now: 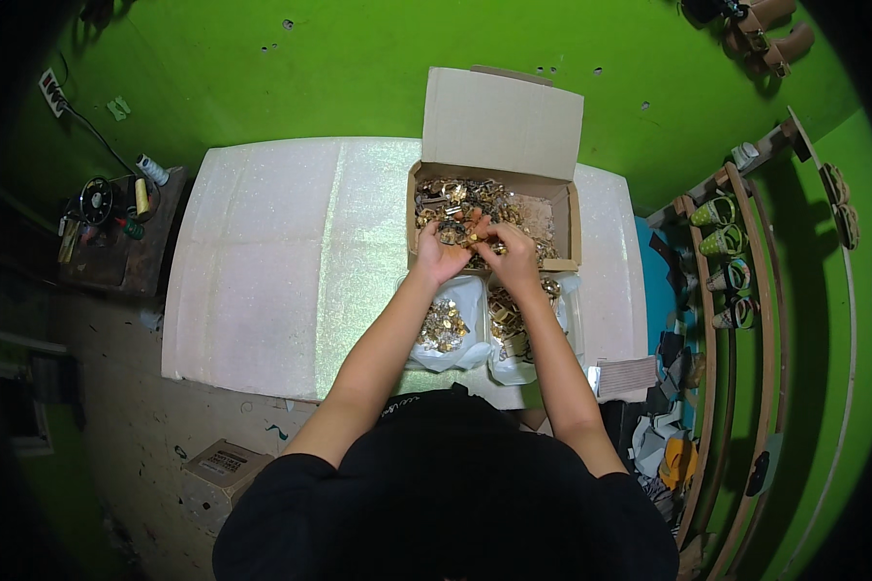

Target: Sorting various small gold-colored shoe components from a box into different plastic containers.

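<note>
An open cardboard box holds a heap of small gold and dark metal pieces, some shaped like buckles. Over its front edge, my left hand is cupped palm up, with a few small metal pieces lying on its fingers. Close beside it, my right hand has its fingers pinched together at the left fingertips; what they grip is too small to make out. Below the hands stand two containers lined with white plastic. The left container has silver and gold bits in it; the right container has gold buckle-like pieces, partly hidden by my forearm.
The box lid stands raised against the green wall. A whitish shimmering sheet covers the table. Sandals hang on a wooden rack at right, above heaped scraps. A small dark table with thread spools is at left; a carton sits on the floor.
</note>
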Available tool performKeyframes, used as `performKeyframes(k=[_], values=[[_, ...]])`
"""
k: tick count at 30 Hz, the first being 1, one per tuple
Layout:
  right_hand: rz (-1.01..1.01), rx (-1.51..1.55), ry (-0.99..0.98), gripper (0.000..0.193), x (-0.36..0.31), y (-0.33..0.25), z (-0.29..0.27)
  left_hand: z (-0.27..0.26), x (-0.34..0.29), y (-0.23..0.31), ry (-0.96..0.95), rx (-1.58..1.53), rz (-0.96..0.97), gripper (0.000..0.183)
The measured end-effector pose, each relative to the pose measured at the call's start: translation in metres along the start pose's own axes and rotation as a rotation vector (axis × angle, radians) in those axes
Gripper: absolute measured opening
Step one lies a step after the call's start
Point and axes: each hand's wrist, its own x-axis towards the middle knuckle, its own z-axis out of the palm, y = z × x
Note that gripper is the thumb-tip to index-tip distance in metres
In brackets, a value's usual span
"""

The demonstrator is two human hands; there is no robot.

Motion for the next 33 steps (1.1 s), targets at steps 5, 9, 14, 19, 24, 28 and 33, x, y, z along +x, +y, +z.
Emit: performKeyframes(k=[5, 9, 14, 19, 24, 28, 33], values=[[-0.103, 0.000, 0.032, 0.014, 0.003, 0.001, 0.004, -0.002, 0.000, 0.000, -0.018, 0.033, 0.004, 0.033], [-0.011, 0.098, -0.006, 0.013, -0.002, -0.001, 0.004, 0.002, -0.003, 0.001, -0.004, 0.046, -0.004, 0.033], [0.340, 0.343, -0.321, 0.012, -0.010, -0.001, -0.011, 0.008, -0.008, -0.001, 0.039, 0.023, -0.037, 0.034], [0.190, 0.442, -0.544, 0.016, -0.014, 0.000, -0.020, 0.004, -0.005, 0.003, 0.034, -0.099, -0.094, 0.034], [0.241, 0.053, -0.300, 0.017, -0.004, 0.004, -0.012, 0.004, -0.004, 0.000, 0.010, 0.010, -0.048, 0.034], [0.128, -0.059, -0.207, 0.017, 0.000, 0.004, 0.007, 0.000, -0.002, 0.000, -0.020, 0.064, -0.022, 0.035], [-0.084, -0.320, -0.207, 0.017, 0.002, 0.005, 0.016, -0.005, -0.002, 0.003, 0.011, 0.072, -0.028, 0.037]])
